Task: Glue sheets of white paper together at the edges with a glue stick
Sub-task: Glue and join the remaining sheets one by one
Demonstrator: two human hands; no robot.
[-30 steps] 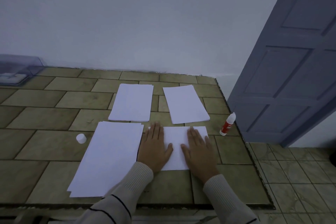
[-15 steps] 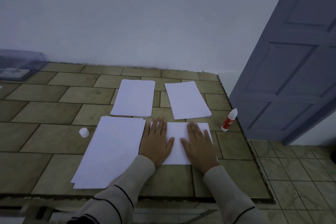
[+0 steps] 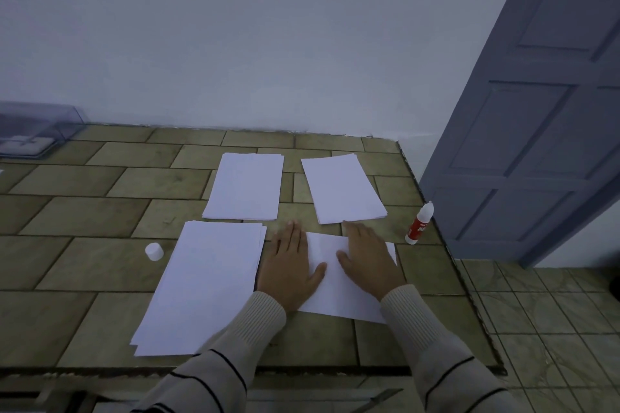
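On tiled counter (image 3: 84,261) by grey door (image 3: 536,144), left grip (image 3: 292,268) and right grip (image 3: 369,261), both spread flat, on 1 white sheet (image 3: 342,298).

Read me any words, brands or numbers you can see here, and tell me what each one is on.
On the glue stick: white print on the red label, too blurred to read.
On the paper sheets: blank, no text.
On the cap: no marking shows.
There is no other writing in view.
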